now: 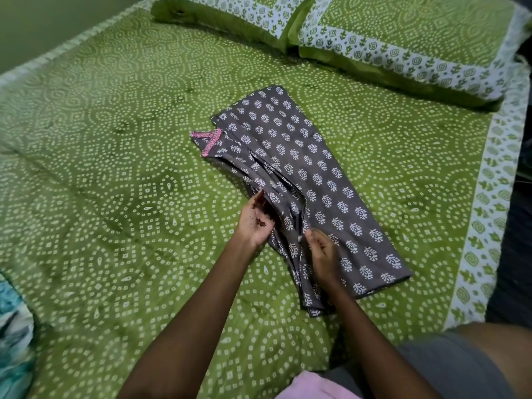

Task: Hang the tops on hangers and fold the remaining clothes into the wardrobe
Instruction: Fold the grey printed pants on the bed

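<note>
A grey garment (311,180) with a white leaf print and pink trim lies folded lengthwise on the green bed. My left hand (257,220) is palm up at its left edge, fingers slipped under a fold of the cloth. My right hand (324,254) rests on the lower part of the garment, its thumb and fingers pinching a fold near the middle seam. Both forearms reach in from the bottom of the view.
The green patterned bedsheet (129,197) covers the whole bed. Two matching pillows (388,38) lie at the head, top right. A teal and white cloth (13,341) shows at the left edge, and a pink cloth (313,387) sits at the bottom near my body.
</note>
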A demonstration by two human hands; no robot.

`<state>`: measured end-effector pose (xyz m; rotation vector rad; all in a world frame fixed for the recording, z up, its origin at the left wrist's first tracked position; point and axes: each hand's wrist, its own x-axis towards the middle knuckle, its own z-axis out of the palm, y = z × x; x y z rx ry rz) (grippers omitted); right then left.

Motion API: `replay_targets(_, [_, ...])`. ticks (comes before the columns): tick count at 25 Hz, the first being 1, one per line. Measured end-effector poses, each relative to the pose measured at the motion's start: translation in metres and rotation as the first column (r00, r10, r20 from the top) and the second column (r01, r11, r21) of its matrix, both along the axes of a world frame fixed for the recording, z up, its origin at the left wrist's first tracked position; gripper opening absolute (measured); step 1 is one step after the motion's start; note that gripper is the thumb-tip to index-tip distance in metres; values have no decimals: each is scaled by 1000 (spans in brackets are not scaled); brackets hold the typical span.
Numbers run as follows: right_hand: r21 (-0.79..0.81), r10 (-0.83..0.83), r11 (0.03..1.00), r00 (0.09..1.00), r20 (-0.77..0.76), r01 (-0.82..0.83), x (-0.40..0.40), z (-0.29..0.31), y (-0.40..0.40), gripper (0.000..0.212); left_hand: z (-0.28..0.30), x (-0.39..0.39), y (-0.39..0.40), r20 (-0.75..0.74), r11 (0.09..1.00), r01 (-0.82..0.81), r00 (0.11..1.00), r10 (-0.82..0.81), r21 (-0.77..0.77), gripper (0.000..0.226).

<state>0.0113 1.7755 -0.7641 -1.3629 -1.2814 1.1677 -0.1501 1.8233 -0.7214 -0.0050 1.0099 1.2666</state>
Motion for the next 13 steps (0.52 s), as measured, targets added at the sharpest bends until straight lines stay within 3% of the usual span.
replay_targets(3, [-7,-4,1000,996,93,4,1,-5,-1,28,9,5,4,49,994,-98,994,100,-44,30])
replay_targets(5, [-11,-8,1000,995,95,9,0,-3,-1,19,15,3,10,119,991,-120,985,125,-52,34])
replay_targets(7, [-2,-6,1000,993,118,6,0,0,-1,23,25,-4,19,137,993,-113,985,109,24,31])
replay_targets(10, [-21,-2,1000,990,143,5,1,-4,0,21,39,-20,42,21,987,-153,988,152,56,26])
replay_targets(13, [-27,12,1000,986,165,-8,2,-10,1,53,61,-51,52,-141,972,-234,962,232,-2,15])
